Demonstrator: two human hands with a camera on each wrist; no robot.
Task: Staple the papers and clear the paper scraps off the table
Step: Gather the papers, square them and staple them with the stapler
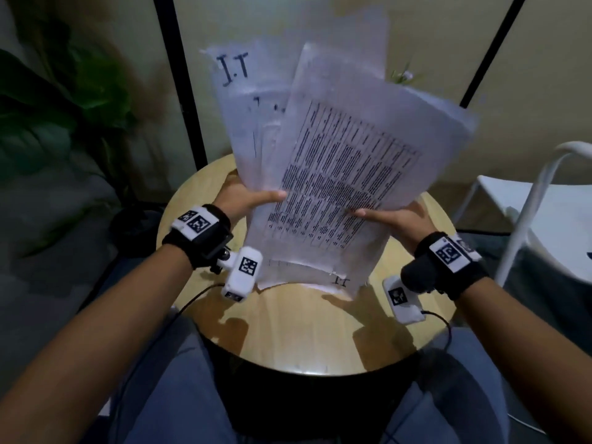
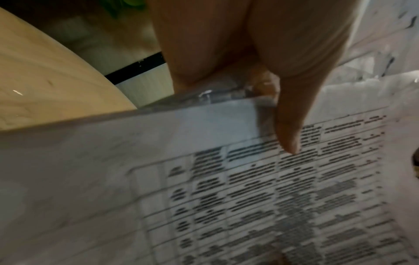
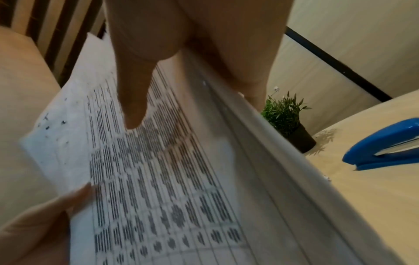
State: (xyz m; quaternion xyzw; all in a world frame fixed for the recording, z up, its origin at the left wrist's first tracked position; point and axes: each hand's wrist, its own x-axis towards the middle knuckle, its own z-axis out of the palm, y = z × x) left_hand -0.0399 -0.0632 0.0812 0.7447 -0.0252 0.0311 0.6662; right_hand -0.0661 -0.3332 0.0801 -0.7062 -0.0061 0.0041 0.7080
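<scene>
Frame centre: left hand (image 1: 246, 197) and right hand (image 1: 395, 219) each pinch the fanned papers (image 1: 336, 161), held up over the table (image 1: 288, 331). Step: gathering, unsquared. Next: align edges, reach stapler (image 3: 385, 145). Scraps apparently hidden.

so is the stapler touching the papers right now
Apart. In the right wrist view the blue stapler lies on the table with bare tabletop showing between it and the papers held up in both hands.
</scene>
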